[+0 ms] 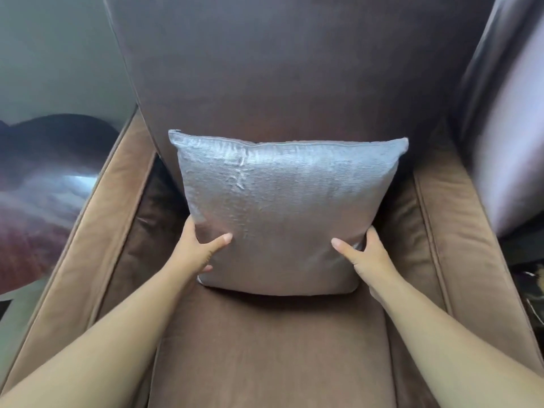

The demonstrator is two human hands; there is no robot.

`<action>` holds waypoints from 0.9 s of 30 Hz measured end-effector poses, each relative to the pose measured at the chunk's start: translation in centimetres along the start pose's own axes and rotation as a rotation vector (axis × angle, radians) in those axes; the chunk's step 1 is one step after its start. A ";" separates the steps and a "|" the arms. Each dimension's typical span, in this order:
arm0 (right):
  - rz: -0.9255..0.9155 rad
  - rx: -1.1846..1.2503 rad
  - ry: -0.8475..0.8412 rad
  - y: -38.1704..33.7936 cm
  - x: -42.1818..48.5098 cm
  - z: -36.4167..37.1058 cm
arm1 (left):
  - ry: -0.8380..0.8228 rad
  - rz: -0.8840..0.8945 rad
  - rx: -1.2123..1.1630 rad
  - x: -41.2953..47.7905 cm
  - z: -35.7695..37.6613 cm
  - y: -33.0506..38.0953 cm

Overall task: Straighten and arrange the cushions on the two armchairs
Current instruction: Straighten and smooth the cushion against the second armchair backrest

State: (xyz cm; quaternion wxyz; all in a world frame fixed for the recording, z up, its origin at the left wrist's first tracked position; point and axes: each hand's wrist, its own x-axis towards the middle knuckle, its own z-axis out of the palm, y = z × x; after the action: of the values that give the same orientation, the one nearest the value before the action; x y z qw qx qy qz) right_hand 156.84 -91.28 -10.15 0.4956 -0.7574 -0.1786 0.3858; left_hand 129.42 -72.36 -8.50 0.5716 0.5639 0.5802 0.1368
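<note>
A square silver-grey cushion (279, 207) stands upright on the seat of a brown armchair (265, 348), leaning against the chair's tall back. My left hand (197, 248) grips the cushion's lower left edge, thumb across the front. On the lower right edge, my right hand (365, 257) holds it the same way. Both sets of fingers are hidden behind the cushion.
The armchair's padded left arm (97, 231) and right arm (459, 245) flank the seat. A dark glossy surface (38, 187) lies to the left of the chair. Pale purple fabric (512, 128) hangs at the right edge.
</note>
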 end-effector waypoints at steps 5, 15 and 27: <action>0.040 -0.101 -0.054 -1.9 -0.7 -1.2 | 0.059 0.015 -0.016 -1.4 0.3 2.4; -0.234 -0.447 -0.205 -13.3 -6.7 -4.0 | 0.040 0.252 0.598 -10.9 -0.9 12.1; -0.529 -0.912 -0.237 -20.0 -3.6 -0.1 | -0.126 0.719 1.103 -2.4 0.2 19.4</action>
State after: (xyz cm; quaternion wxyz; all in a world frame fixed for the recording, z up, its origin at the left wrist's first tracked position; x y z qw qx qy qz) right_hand 156.85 -84.79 9.16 0.1731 -0.7761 -0.5674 0.2138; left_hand 138.59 -68.03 8.26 0.1504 0.9394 0.3063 -0.0313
